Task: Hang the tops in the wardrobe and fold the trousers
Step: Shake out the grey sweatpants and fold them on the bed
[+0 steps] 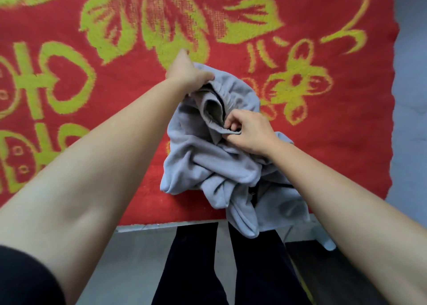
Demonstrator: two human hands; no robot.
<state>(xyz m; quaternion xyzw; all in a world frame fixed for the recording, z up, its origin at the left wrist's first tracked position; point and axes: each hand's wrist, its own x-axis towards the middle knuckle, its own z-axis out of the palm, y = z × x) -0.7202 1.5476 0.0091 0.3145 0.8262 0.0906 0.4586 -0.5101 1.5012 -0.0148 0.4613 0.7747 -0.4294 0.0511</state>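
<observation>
The grey garment (208, 161) is lying crumpled on the red blanket (300, 15) of the bed, near its front edge, and one part of it is hanging over this edge toward the floor. I cannot tell from the bundle whether it is a top or trousers. The left hand (189, 73) is gripping the far part of the cloth with curled fingers, and the right hand (249, 133) is pinching a hem beside a dark opening in the middle. I think the person is searching for the edges to spread it out. The danger is that the folds are twisted together, so pulling the two hands apart may only tighten the knot. The thin hem may also slip from the pinch, and the hanging part may drag everything off the bed.
</observation>
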